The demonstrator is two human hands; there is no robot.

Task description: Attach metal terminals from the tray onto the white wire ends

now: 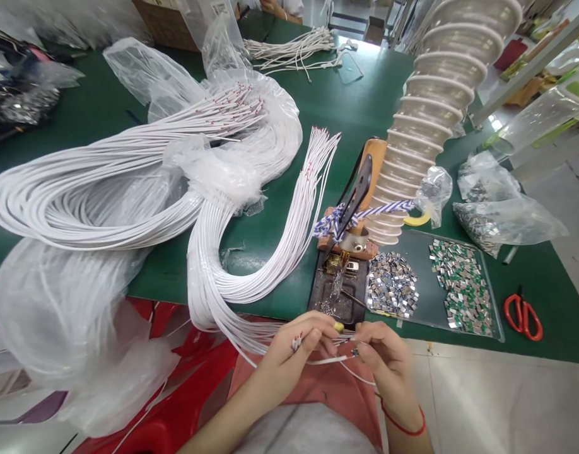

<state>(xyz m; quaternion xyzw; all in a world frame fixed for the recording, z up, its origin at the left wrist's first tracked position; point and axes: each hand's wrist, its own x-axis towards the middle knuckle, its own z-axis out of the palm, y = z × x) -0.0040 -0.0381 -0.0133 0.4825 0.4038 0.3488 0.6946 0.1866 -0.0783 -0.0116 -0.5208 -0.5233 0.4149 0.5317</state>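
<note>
1. White cable [328,361] spans the gap between your hands, just off the near edge of the worktop [379,88]; its long axis runs crosswise, nearly level, and at its right end a small part [354,352] meets your right fingertips.
2. Your right hand [386,359] is the nearer to that end; its thumb and forefinger are pinched together on the small part, their grip partly hidden.
3. Your left hand [301,347] is curled around cable, with red-marked ends [296,342] poking out by the thumb; a yellow piece [339,327] shows at its fingertips, worn or held, you cannot tell which.
4. Beyond your fingers, at the worktop's near edge, sits a dark tray [318,296]; just right of it lies a clear tray [426,271] of small metal pieces [392,285]; red-handled scissors [523,317] lie towards the near right corner.
</note>
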